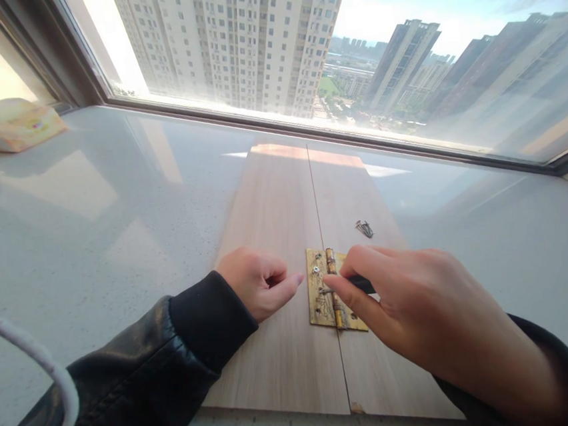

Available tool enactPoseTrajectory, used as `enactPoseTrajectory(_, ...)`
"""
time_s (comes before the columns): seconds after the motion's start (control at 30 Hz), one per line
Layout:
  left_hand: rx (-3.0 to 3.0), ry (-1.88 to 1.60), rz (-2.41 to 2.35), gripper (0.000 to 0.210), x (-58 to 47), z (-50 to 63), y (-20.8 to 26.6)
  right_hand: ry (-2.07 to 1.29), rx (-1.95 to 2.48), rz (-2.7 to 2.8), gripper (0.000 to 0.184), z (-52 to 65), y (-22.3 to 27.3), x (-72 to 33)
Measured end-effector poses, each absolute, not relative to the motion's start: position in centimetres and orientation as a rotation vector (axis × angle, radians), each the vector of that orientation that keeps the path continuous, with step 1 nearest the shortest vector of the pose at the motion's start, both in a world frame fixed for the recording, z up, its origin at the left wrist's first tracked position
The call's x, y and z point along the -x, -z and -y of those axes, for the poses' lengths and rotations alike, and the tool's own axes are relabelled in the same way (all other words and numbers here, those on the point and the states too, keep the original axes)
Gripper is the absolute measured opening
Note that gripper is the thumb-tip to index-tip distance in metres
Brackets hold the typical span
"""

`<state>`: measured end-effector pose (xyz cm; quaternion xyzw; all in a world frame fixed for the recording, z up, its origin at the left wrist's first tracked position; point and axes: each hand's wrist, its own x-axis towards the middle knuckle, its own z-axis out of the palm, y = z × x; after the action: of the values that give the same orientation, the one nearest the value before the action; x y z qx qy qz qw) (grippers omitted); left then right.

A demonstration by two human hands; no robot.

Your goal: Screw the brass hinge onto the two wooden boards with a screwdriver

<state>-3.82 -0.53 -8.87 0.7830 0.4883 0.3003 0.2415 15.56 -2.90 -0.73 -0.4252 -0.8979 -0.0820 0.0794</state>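
A brass-coloured hinge (pixel 318 310) lies across the seam between two pale wooden boards (pixel 273 207). Screws (pixel 316 270) sit in its left leaf, and part of the right leaf is hidden behind my fingers. My right hand (pixel 402 289) grips a black-handled screwdriver (pixel 360 284), held tilted, its shaft reaching a hole or screw in the left leaf. Just left of the hinge, my left hand (pixel 258 282) rests over the left board, fingers curled in a loose fist and thumb pointing at the hinge; nothing shows in it.
Several loose screws (pixel 364 228) lie in a small pile on the right board. A white cable (pixel 52 369) loops at the lower left. On the white speckled sill (pixel 137 207), a yellowish packet (pixel 14 125) lies at the far left, and a window frame (pixel 255 122) runs behind the boards.
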Motion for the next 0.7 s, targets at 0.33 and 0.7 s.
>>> enactPoseTrajectory(0.33, -2.153, -0.806, -1.311, 0.042, 3.9, 0.5, 8.7, -0.064, 1.229, 2.848, 0.007, 3.9, -0.1, -16.2)
enactPoseTrajectory(0.7, -2.124, -0.848, -1.312, 0.043, 3.8, 0.4, 9.1, 0.163, 1.206, 2.743, 0.017, 3.1, 0.7, -15.3)
